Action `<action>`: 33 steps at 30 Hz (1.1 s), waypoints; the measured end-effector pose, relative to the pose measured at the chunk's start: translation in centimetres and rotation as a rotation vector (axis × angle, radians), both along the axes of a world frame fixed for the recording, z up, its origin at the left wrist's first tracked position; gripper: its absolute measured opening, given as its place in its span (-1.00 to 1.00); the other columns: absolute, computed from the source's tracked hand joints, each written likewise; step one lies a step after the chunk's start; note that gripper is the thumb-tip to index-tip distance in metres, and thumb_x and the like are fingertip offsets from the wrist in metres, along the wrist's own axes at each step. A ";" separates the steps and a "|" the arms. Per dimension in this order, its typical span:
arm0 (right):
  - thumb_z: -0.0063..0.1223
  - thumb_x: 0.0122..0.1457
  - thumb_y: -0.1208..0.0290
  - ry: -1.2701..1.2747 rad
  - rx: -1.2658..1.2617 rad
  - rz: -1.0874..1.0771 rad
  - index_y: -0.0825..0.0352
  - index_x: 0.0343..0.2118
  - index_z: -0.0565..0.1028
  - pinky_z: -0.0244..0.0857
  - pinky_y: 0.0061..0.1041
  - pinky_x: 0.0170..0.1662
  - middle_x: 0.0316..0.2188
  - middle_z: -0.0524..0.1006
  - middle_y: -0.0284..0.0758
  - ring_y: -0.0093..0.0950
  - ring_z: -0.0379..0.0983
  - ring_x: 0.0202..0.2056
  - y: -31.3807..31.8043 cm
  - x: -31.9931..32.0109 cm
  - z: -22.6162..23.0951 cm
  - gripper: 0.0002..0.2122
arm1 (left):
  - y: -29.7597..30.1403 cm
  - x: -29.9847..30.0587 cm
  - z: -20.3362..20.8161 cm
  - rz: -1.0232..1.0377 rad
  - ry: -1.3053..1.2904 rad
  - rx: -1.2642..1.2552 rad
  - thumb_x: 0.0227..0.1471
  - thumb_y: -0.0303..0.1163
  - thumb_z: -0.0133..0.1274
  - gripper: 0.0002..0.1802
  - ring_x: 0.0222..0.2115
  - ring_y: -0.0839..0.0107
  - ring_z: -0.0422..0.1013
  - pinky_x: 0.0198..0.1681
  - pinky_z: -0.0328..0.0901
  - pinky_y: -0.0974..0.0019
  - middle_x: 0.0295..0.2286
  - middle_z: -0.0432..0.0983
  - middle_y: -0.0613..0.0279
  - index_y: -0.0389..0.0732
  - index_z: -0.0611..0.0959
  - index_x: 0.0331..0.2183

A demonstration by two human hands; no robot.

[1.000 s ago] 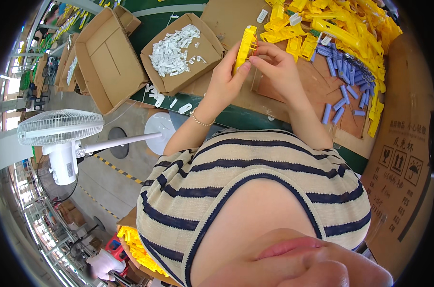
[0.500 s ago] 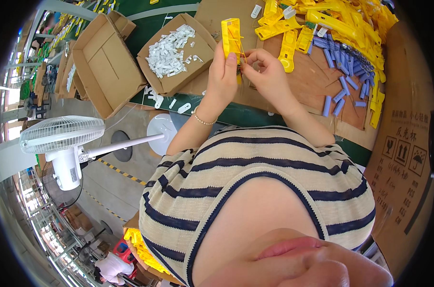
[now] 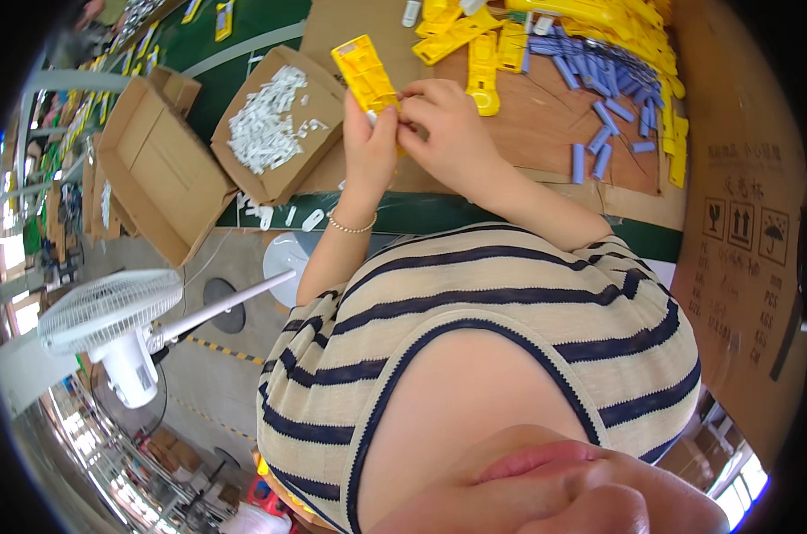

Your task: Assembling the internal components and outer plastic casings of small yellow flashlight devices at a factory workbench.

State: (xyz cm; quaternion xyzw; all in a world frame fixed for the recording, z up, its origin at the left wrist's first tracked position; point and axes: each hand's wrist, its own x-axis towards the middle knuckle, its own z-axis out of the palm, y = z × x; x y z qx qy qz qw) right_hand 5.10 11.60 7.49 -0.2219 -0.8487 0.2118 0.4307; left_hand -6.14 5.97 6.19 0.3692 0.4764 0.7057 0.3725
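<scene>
A long yellow plastic housing [image 3: 360, 69], its ribbed hollow side showing, tilts up to the left over the bench. My left hand [image 3: 369, 149] is closed around its lower end, thumb across the front. Beside that end, my right hand [image 3: 454, 133] has its fingers curled in and pressed together against the housing's edge. Whatever lies between these fingertips is hidden. To the right of my hands, more yellow housings [image 3: 482, 76] lie on the brown board [image 3: 537, 147], with purple cylindrical cells [image 3: 579, 164] on thin wires beyond.
Left of my hands stands a cardboard box of small white plastic parts [image 3: 265, 125]. Farther left is another open carton [image 3: 167, 169]. Several loose white pieces [image 3: 312, 220] lie along the green bench edge. A white fan [image 3: 109, 311] stands at left; a tall carton [image 3: 742, 267] borders the right.
The view has shifted, so the bench contents sit farther left. The housing in my left hand has tipped leftward. My right fingers have closed in against its lower end; the thin wires there no longer show.
</scene>
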 end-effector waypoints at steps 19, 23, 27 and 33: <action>0.06 -0.04 0.44 -0.815 -0.138 -0.719 0.47 -0.41 0.51 0.38 -0.38 -0.26 -0.40 0.53 -0.04 -0.18 0.51 -0.34 15.7 13.4 -5.3 -0.82 | 0.0 0.1 -1.2 -0.175 -0.083 -0.123 0.03 -0.53 -0.23 -0.69 -0.45 0.40 0.38 -0.39 0.38 0.30 -0.28 0.35 0.12 -0.24 0.26 -0.11; 0.14 -0.06 0.51 -0.204 -0.801 -0.163 0.51 -0.24 0.49 0.39 -0.54 -0.26 -0.37 0.55 -0.17 -0.43 0.51 -0.36 10.6 10.8 1.1 -0.71 | 0.0 0.0 -1.8 -0.135 -0.057 -0.116 0.02 -0.57 -0.22 -0.68 -0.44 0.41 0.38 -0.39 0.37 0.32 -0.29 0.34 0.13 -0.25 0.25 -0.11; 0.15 -0.05 0.55 0.146 -1.012 0.081 0.52 -0.23 0.48 0.37 -0.63 -0.25 -0.36 0.55 -0.24 -0.57 0.48 -0.35 3.8 5.7 3.6 -0.72 | 0.1 0.9 -1.8 -0.126 0.094 -0.125 0.00 -0.64 -0.19 -0.64 -0.46 0.44 0.39 -0.38 0.36 0.35 -0.31 0.35 0.15 -0.27 0.23 -0.11; 0.16 -0.04 0.53 0.159 -0.899 0.113 0.49 -0.27 0.50 0.39 -0.63 -0.29 -0.39 0.56 -0.28 -0.59 0.49 -0.38 2.3 2.3 2.2 -0.76 | 0.1 1.6 -0.4 -0.065 0.496 -0.122 -0.04 -0.55 -0.03 -0.51 -0.28 0.43 0.39 -0.23 0.31 0.40 -0.26 0.37 0.11 -0.31 0.21 -0.04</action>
